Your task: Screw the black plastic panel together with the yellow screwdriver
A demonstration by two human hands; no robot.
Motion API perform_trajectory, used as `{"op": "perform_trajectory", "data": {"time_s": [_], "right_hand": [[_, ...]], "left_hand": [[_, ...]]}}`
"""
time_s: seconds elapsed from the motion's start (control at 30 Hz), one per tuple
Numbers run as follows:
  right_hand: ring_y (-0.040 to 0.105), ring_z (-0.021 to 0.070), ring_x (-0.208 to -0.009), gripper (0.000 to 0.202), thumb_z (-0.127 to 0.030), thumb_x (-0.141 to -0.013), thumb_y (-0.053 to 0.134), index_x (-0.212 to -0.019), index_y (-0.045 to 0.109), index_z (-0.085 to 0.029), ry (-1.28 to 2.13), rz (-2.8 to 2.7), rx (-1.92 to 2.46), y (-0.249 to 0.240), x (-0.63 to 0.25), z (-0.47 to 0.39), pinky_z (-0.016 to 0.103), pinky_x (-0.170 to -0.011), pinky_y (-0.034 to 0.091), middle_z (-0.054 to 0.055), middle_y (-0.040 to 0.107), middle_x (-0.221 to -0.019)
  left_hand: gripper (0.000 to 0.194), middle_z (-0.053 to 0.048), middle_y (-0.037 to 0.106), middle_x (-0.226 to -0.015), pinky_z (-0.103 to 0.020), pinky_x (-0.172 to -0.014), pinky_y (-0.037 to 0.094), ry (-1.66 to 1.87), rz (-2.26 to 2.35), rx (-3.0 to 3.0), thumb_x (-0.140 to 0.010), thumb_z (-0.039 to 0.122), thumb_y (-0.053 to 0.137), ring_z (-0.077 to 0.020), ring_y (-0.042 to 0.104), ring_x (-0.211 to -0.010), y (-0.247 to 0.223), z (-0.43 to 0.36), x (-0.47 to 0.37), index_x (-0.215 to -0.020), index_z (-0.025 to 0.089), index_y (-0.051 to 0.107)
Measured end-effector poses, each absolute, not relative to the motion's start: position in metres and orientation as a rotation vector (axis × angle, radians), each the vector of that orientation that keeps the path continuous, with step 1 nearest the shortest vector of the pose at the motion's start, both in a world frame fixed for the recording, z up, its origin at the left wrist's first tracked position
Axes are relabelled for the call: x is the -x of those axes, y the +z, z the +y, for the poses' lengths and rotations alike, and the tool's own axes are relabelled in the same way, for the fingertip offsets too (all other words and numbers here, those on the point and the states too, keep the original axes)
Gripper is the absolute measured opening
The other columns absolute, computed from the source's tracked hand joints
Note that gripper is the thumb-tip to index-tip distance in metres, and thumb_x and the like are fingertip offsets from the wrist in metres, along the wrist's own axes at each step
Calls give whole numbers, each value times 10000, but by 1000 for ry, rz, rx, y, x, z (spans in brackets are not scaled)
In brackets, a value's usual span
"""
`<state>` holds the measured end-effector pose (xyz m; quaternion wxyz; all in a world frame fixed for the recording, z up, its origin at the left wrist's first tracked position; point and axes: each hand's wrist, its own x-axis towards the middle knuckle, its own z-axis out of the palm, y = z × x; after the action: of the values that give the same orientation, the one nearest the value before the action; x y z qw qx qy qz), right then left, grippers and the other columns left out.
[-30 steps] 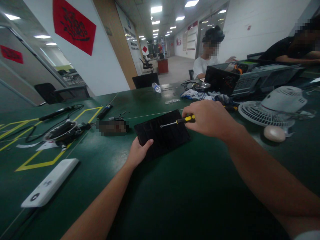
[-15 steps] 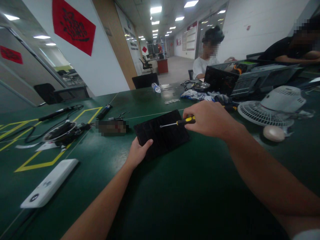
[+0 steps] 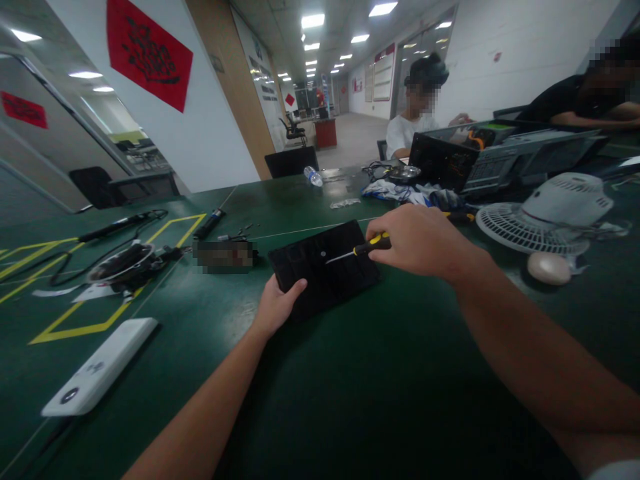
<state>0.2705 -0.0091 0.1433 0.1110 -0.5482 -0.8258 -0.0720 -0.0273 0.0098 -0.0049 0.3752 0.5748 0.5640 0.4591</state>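
Note:
My left hand (image 3: 278,303) grips the lower left edge of a flat black rectangular panel (image 3: 340,280), its thumb lying on the top face. The panel is tilted above the green table. In my right hand (image 3: 417,240) is a screwdriver (image 3: 367,248) with a yellow and black handle and a thin metal shaft. Its tip is over the panel's middle, just below a small round silvery spot (image 3: 323,253), perhaps a screw head. Whether the tip touches the panel I cannot tell.
At right lie a white fan (image 3: 560,210) and a pale rounded piece (image 3: 549,268). An opened computer case (image 3: 490,163) stands behind, with two people beyond. At left are a white power strip-like bar (image 3: 100,367) and cabled tools (image 3: 125,263). A bottle (image 3: 313,176) lies farther back.
The screwdriver tip has shifted slightly down and right, uncovering the small silvery spot on the panel. My left hand and the panel have hardly moved.

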Motion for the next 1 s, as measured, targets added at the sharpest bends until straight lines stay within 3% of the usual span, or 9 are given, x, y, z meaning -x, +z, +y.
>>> {"op": "perform_trajectory", "data": {"time_s": [1.0], "right_hand": [[674,284,-881,296,-444,-864,670,-1045,830,-273,-190,-2494,1626,143,-275,-8,354,-685,388,69,779,-932]], "left_hand": [[552,-151,785,-1237,-549,-1051,583,1158,1453,-1454,-776,445,819,-353,749,-1171,-6,11,27,-1218,156,657]]}}
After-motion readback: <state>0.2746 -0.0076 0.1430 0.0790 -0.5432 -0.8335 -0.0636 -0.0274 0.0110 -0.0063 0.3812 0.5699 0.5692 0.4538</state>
